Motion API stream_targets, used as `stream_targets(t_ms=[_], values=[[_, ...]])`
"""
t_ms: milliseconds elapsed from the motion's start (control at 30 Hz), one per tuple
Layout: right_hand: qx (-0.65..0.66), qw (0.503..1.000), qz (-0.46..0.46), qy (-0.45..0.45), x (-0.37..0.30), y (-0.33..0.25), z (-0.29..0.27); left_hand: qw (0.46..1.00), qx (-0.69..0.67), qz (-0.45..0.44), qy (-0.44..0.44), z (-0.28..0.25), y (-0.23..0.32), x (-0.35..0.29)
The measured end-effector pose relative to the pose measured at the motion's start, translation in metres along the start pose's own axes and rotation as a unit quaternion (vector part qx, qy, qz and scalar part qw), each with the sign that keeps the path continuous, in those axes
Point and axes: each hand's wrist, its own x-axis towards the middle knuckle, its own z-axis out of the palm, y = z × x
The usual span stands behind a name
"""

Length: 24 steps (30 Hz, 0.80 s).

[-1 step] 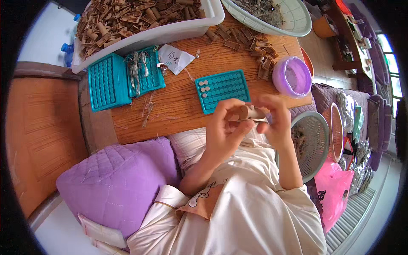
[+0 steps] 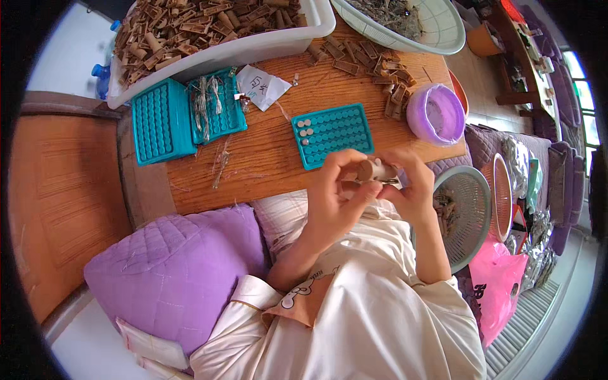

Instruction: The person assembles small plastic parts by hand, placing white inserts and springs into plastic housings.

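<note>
Just in front of the near edge of the table, both my hands hold a small brown plastic casing (image 2: pixel 375 170) with a rounded, tube-like side. My left hand (image 2: pixel 339 193) is closed round its left end, thumb along the near side. My right hand (image 2: pixel 410 183) pinches the other end with thumb and fingertips. What lies inside the casing is hidden by my fingers. Beyond my hands lies a teal tray (image 2: pixel 342 130) of round pockets, with several silver button cells (image 2: pixel 305 132) in its left columns.
A white bin (image 2: pixel 253 47) heaped with brown casings stands at the back left. More loose casings (image 2: pixel 396 76) lie beside a purple tub (image 2: pixel 415 120). Stacked teal trays (image 2: pixel 161 126), with wire bundles on one, stand at left. A grey-green basket (image 2: pixel 478 221) is at my right.
My right hand's fingers have shifted slightly and closed in on the right end of the casing. My left hand has barely moved.
</note>
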Motion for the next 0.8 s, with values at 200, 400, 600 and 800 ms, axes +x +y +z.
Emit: stream_targets(t_ms=[200, 400, 600, 800], values=[[-0.186, 0.975, -0.063, -0.102, -0.001, -0.012, -0.01, 0.897, 0.385, 0.189, -0.106, -0.015, 0.008, 0.01], [-0.169, 0.967, -0.012, -0.19, -0.009, -0.005, -0.02, 0.861, 0.41, 0.279, -0.115, -0.013, -0.006, 0.012], [-0.138, 0.971, 0.077, -0.18, -0.007, -0.001, -0.025, 0.887, 0.399, 0.216, -0.088, -0.004, -0.02, 0.011], [-0.097, 0.969, 0.229, 0.012, -0.021, 0.015, -0.085, 0.909, 0.4, 0.066, -0.098, -0.023, -0.005, 0.027]])
